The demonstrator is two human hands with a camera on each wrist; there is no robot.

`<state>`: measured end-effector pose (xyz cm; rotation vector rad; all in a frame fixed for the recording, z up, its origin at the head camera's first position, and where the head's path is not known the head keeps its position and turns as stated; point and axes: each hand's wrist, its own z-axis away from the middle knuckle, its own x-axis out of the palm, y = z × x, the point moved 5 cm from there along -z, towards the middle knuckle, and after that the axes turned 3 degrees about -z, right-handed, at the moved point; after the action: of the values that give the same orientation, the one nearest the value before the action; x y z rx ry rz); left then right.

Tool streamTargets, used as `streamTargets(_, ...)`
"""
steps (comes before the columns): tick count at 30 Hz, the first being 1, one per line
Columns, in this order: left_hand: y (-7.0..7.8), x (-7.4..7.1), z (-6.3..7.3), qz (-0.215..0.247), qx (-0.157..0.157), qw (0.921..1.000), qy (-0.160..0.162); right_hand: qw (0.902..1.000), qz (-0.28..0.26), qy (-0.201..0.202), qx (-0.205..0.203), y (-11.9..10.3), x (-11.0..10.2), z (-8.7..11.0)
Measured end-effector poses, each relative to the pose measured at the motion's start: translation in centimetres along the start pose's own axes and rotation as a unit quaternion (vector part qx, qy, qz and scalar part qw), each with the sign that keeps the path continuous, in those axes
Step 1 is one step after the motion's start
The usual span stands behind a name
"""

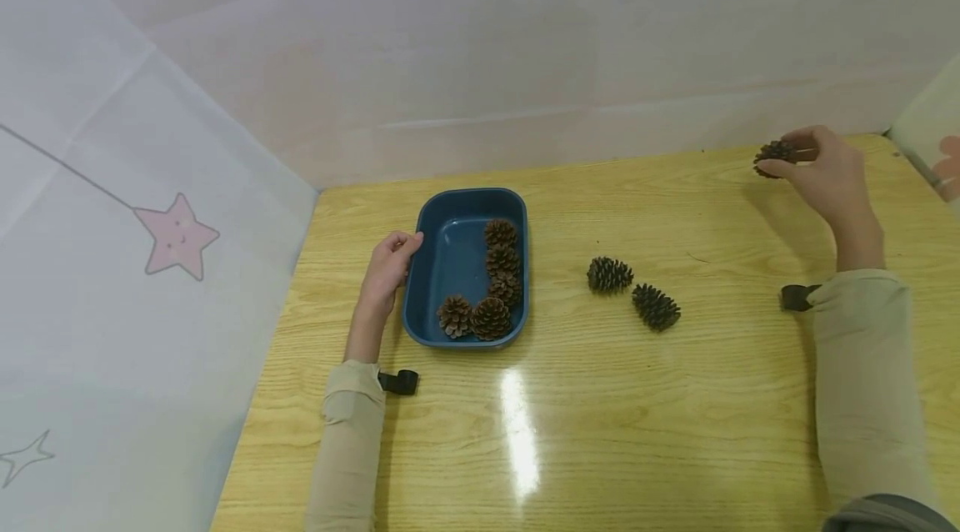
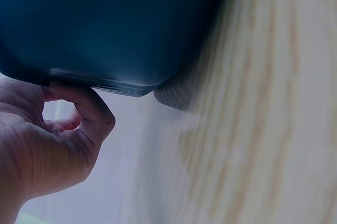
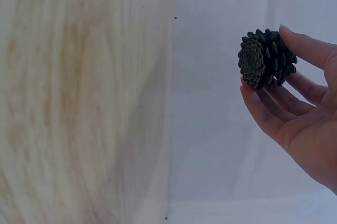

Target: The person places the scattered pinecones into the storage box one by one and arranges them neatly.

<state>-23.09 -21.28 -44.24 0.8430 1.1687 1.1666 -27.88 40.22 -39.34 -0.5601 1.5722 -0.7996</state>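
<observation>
At the left side of a dark blue plastic tray, my left hand grips the rim with thumb and bent fingers. Several brown pine cones lie inside the tray, along its right wall and near end. My right hand holds a dark pine cone between thumb and fingertips, raised above the far right of the table. Two other pine cones, one on its side and another just beyond it to the right, lie on the wood right of the tray.
The wood-grain table meets a pale cloth wall at the back. Another wall with a pink star stands along the left. A black wrist camera sits on the left wrist, and another camera on the right.
</observation>
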Motion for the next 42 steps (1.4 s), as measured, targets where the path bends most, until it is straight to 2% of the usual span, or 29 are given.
streamTargets(10,0.2,0.1,-0.3,0.007,-0.019,0.9997,-0.015,0.9999,0.002,0.007,-0.009,-1.1,-0.4,0.3)
streamTargets(21,0.1,0.2,-0.1,0.006,-0.004,1.0,0.0,0.9991,0.022,0.016,-0.033,-2.1,-0.6,0.5)
streamTargets(33,-0.1,0.3,-0.4,0.012,-0.01,0.9999,0.004,0.9989,0.023,0.014,-0.039,-3.2,-0.9,0.9)
streamTargets(42,-0.1,0.4,-0.2,0.006,0.001,0.9999,0.011,0.9976,0.027,0.021,-0.06,-4.7,-1.0,1.5)
